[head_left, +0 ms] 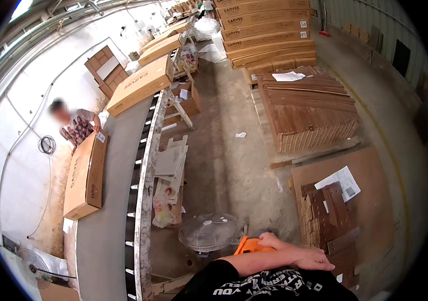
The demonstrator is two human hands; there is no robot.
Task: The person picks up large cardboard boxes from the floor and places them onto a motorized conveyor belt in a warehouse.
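A bare forearm in a black short sleeve crosses the lower edge from left to right. I take its hand for my left hand [317, 260]. It lies flat with the fingers stretched out, holds nothing, and rests beside a low stack of brown drilled boards [327, 213]. Just behind the forearm sits an orange object [250, 246]. A bit of skin above it may be my right hand [273, 239]; its fingers are hidden. My black printed shirt fills the bottom edge.
A grey conveyor belt [108, 220] runs up the left side, carrying long cardboard boxes [86, 175]. A person [76, 125] beyond it handles one. A floor fan [209, 232] stands nearby. Stacked wood panels [309, 113] and a pallet of boxes [266, 30] stand further back.
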